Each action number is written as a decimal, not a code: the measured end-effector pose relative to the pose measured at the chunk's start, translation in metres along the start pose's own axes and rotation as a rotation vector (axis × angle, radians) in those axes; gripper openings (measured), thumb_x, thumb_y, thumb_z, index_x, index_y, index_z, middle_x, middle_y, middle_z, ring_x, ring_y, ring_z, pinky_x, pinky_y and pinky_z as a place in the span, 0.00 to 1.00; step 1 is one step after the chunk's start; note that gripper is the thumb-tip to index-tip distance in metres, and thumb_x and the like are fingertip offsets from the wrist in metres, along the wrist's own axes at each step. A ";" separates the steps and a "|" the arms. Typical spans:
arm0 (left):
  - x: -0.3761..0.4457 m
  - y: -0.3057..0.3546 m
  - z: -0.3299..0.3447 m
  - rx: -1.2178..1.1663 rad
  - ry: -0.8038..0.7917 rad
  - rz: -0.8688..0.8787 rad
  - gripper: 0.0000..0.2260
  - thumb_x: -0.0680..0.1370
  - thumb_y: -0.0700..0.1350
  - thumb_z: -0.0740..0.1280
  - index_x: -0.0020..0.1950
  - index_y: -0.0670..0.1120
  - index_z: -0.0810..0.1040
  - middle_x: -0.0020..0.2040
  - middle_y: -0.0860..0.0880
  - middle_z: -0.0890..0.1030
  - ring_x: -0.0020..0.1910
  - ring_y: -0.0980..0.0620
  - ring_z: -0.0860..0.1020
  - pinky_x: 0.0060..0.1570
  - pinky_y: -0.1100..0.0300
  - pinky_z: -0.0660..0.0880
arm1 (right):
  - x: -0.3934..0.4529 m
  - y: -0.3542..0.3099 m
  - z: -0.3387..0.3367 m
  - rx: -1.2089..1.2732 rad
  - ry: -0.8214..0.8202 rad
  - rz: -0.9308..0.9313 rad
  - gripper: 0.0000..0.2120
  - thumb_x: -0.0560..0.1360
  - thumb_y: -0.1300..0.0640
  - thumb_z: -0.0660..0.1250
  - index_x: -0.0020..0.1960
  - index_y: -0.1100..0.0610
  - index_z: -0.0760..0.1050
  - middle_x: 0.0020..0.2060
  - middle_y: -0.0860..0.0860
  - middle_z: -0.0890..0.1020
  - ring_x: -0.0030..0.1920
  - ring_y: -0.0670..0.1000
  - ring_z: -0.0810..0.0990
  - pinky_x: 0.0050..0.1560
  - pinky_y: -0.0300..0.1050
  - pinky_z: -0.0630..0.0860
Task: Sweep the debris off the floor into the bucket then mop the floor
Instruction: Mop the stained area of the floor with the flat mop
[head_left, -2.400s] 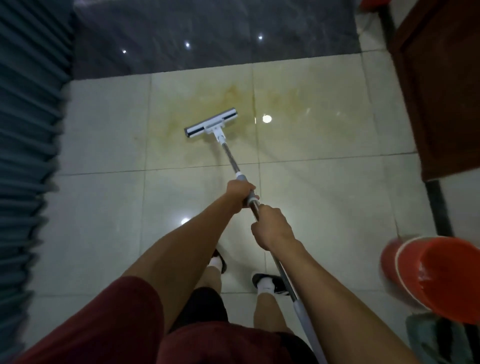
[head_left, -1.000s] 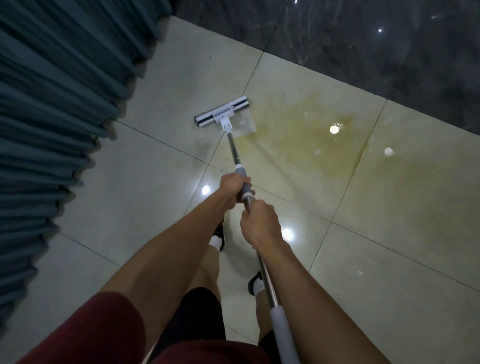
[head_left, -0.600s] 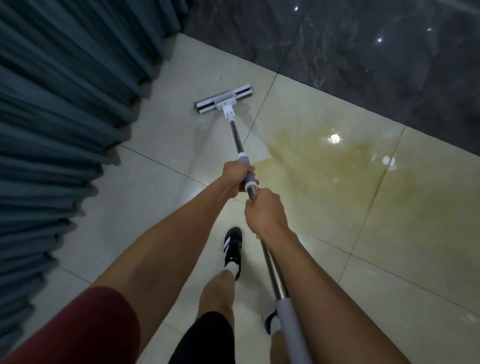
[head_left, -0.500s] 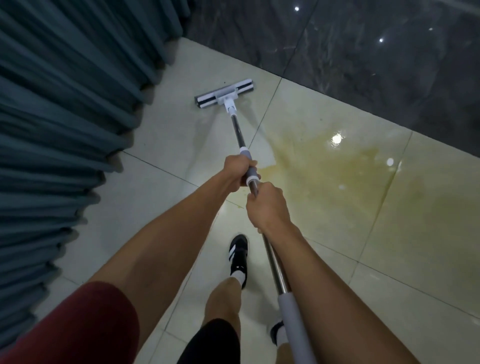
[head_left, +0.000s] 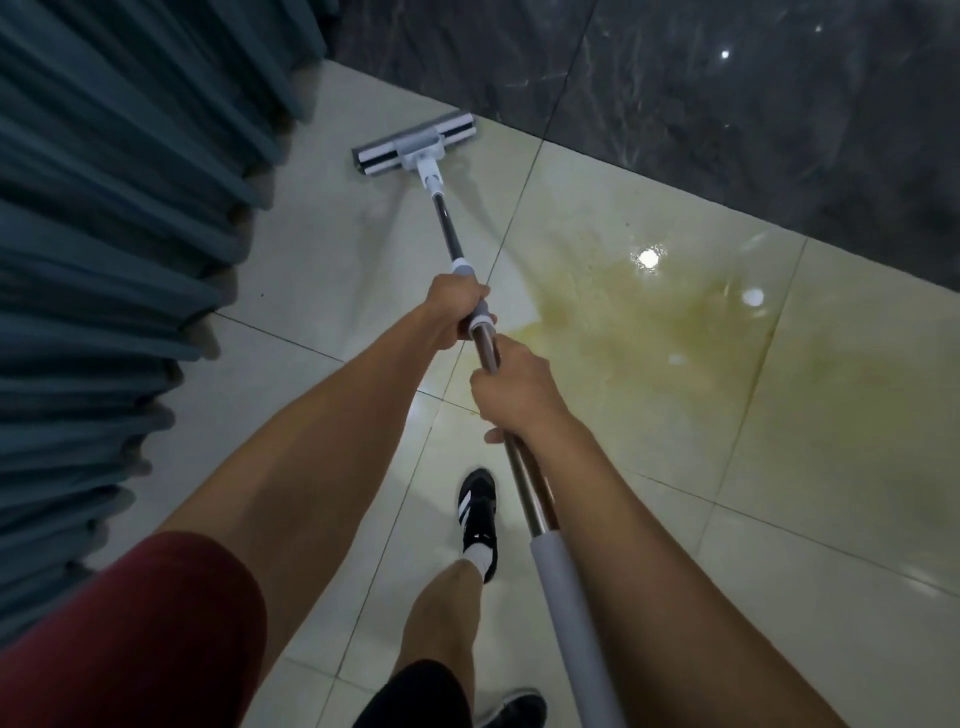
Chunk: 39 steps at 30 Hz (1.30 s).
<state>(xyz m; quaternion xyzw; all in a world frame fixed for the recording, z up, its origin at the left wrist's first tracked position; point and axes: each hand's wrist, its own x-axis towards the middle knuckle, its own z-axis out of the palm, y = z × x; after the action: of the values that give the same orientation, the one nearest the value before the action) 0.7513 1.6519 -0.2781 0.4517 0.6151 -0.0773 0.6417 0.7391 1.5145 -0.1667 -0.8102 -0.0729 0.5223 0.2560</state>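
I hold a long mop with both hands. Its white flat head (head_left: 414, 144) lies on the pale floor tiles close to the dark marble wall base, far ahead of me. The metal pole (head_left: 448, 231) runs back toward me and ends in a white grip sleeve (head_left: 569, 603). My left hand (head_left: 457, 312) is shut around the pole at its grey collar. My right hand (head_left: 511, 392) grips the pole just behind it. A wide yellowish wet stain (head_left: 644, 332) covers the tiles to the right of the pole. No bucket is in view.
Teal pleated curtains (head_left: 119, 218) hang along the whole left side, close to the mop head. A dark marble wall (head_left: 727, 104) closes off the far side. My feet in black shoes (head_left: 479, 514) stand on the tiles below my hands.
The mop head has slid farther away from me and now sits by the dark wall near the curtain. My view turned left, so the red bucket dropped out of sight.
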 end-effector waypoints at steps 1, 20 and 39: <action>-0.003 -0.006 0.001 0.006 0.004 -0.001 0.07 0.82 0.40 0.65 0.58 0.39 0.75 0.42 0.43 0.80 0.27 0.48 0.80 0.33 0.54 0.81 | -0.013 0.009 0.003 0.034 -0.028 0.005 0.22 0.78 0.60 0.58 0.70 0.47 0.67 0.51 0.56 0.79 0.38 0.55 0.82 0.25 0.42 0.79; -0.182 -0.277 0.057 0.347 -0.213 -0.023 0.12 0.83 0.38 0.64 0.65 0.37 0.72 0.56 0.37 0.78 0.34 0.44 0.81 0.39 0.46 0.83 | -0.238 0.268 0.099 0.107 0.099 0.065 0.21 0.83 0.55 0.55 0.75 0.49 0.61 0.50 0.53 0.77 0.42 0.55 0.77 0.47 0.54 0.82; -0.248 -0.389 0.118 0.321 -0.282 -0.037 0.05 0.81 0.35 0.67 0.56 0.38 0.75 0.48 0.39 0.78 0.29 0.44 0.79 0.34 0.47 0.81 | -0.308 0.384 0.119 0.223 0.255 0.128 0.23 0.84 0.53 0.56 0.78 0.44 0.59 0.48 0.52 0.81 0.44 0.52 0.82 0.43 0.46 0.79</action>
<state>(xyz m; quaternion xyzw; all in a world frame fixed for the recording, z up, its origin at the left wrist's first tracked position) 0.5241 1.2339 -0.2730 0.5212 0.5071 -0.2486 0.6399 0.4400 1.1069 -0.1447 -0.8393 0.0705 0.4355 0.3178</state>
